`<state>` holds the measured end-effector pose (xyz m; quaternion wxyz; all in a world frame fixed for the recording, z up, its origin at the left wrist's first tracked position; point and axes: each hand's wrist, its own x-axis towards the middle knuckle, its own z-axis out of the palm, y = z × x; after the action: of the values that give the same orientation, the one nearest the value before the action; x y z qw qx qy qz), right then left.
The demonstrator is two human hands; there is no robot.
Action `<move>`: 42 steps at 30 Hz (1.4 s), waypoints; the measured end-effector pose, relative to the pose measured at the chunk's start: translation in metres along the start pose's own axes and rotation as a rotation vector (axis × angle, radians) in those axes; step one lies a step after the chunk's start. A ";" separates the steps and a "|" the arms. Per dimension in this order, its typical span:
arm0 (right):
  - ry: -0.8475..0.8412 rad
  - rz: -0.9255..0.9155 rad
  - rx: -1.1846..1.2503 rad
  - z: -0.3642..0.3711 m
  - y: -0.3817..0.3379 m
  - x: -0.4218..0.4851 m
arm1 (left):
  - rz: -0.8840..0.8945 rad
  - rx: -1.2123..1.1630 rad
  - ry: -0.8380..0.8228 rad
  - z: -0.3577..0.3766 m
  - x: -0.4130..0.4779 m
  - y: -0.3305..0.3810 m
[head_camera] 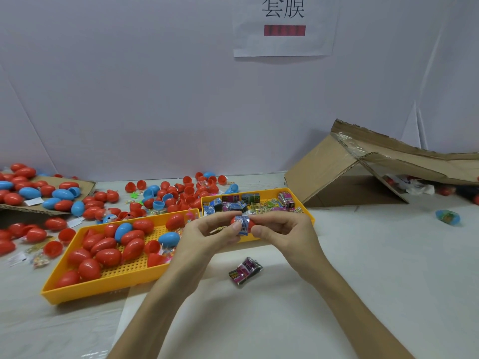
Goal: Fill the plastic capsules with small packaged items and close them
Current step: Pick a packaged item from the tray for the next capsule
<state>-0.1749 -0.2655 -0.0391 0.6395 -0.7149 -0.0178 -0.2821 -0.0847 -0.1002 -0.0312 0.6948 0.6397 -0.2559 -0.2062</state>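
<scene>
Both hands met above the white tabletop. The left hand (207,235) and the right hand (281,229) had their fingers curled, and together they pinched a red egg-shaped plastic capsule (251,225) between fingertips and thumbs. A small blue-and-white foil packet (242,224) lay against the capsule between the two thumbs; how far it sat inside could not be told. Just below the hands, towards the person, a purple-and-silver foil packet (245,271) rested on the table. Directly behind the hands stood a shallow yellow perforated plastic tray (259,192) holding assorted small packets. To the left of the left hand a second yellow perforated plastic tray (103,288) held closed red and blue capsules and some open halves. Beyond it, loose red and blue capsules (166,195) were scattered. Far right of the right hand lay a collapsed brown cardboard box (337,172) and a blue wrapped capsule (448,217).
</scene>
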 end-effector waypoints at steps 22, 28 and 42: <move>0.001 -0.007 -0.095 0.001 0.005 0.000 | 0.021 0.010 0.005 0.006 -0.002 0.002; 0.022 -0.016 -0.027 0.003 0.003 0.000 | -0.027 -0.145 -0.058 0.006 -0.005 0.004; -0.005 0.025 0.114 0.000 0.003 0.001 | -0.077 -0.323 -0.064 0.007 -0.007 0.009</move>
<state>-0.1727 -0.2662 -0.0413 0.6827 -0.6782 -0.0262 -0.2709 -0.0954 -0.1006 -0.0228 0.7717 0.5220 -0.2169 -0.2914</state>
